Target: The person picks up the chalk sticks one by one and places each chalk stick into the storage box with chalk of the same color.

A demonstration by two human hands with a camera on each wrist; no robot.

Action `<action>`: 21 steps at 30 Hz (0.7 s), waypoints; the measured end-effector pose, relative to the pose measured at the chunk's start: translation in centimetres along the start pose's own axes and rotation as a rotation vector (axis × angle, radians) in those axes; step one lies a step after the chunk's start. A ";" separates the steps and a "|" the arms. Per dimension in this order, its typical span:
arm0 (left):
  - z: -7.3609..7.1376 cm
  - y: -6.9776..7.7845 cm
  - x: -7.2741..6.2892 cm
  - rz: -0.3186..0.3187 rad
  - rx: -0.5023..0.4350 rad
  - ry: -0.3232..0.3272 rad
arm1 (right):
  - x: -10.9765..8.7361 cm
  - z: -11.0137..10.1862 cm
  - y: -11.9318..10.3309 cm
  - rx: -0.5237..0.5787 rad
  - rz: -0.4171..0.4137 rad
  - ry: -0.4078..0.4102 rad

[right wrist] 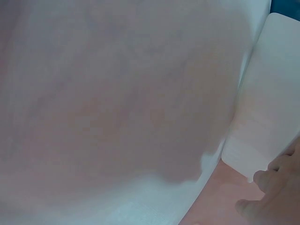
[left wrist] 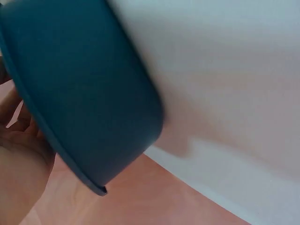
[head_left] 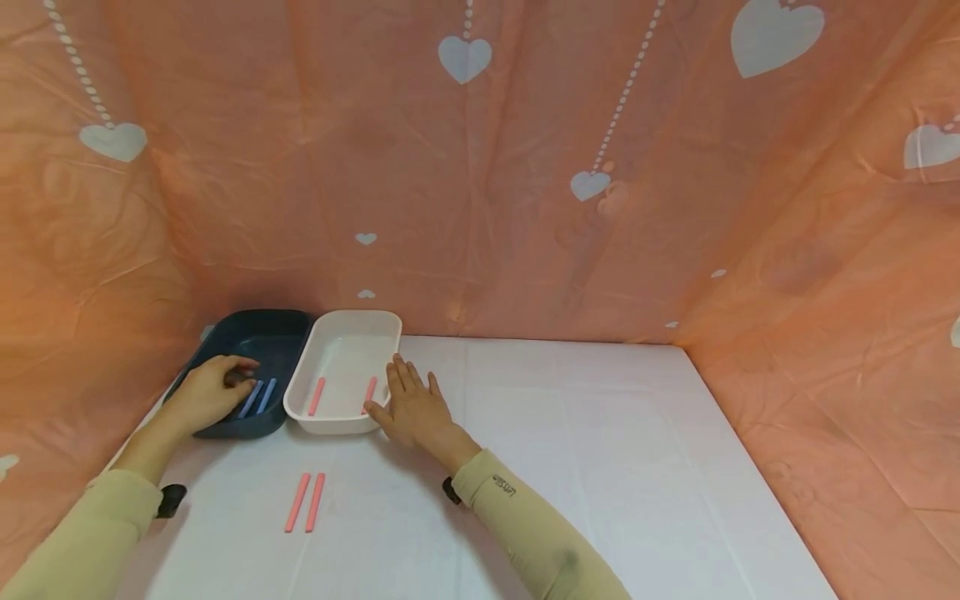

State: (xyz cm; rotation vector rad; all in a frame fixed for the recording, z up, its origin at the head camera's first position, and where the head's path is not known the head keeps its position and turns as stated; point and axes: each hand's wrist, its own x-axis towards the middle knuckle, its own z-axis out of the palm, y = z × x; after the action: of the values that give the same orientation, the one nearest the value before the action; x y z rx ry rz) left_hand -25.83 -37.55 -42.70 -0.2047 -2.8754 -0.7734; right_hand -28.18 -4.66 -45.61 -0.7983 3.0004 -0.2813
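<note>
In the head view my left hand reaches over the dark blue tray, its fingers bent and a gap showing between thumb and forefinger. Two blue sticks lie side by side in that tray, close to the thumb tip. The left wrist view shows this hand partly hidden behind the tray's wall. My right hand rests at the right rim of the white tray, fingers straight and thumb spread. Inside the white tray are two pink sticks, one at the left, one by the right thumb.
Two more pink sticks lie parallel on the white tabletop, in front of the trays. The trays stand side by side near the back left. An orange cloth with white hearts hangs behind and along both sides.
</note>
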 end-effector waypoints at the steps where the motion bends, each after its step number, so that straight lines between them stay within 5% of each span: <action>1: 0.0 0.3 -0.2 0.004 -0.002 0.011 | 0.0 0.0 0.0 0.001 0.000 0.001; 12: 0.4 3.2 -2.8 0.075 -0.018 0.126 | 0.3 0.6 0.2 0.017 -0.006 0.017; 21: 1.6 4.2 -5.0 0.187 -0.037 0.244 | 0.3 0.5 0.1 -0.002 -0.005 -0.001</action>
State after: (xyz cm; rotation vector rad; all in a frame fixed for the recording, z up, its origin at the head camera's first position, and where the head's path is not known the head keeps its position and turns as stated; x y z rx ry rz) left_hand -20.38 -33.63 -42.93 -0.3521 -2.5713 -0.7585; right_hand -28.46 -4.77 -46.07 -0.8056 2.9989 -0.2778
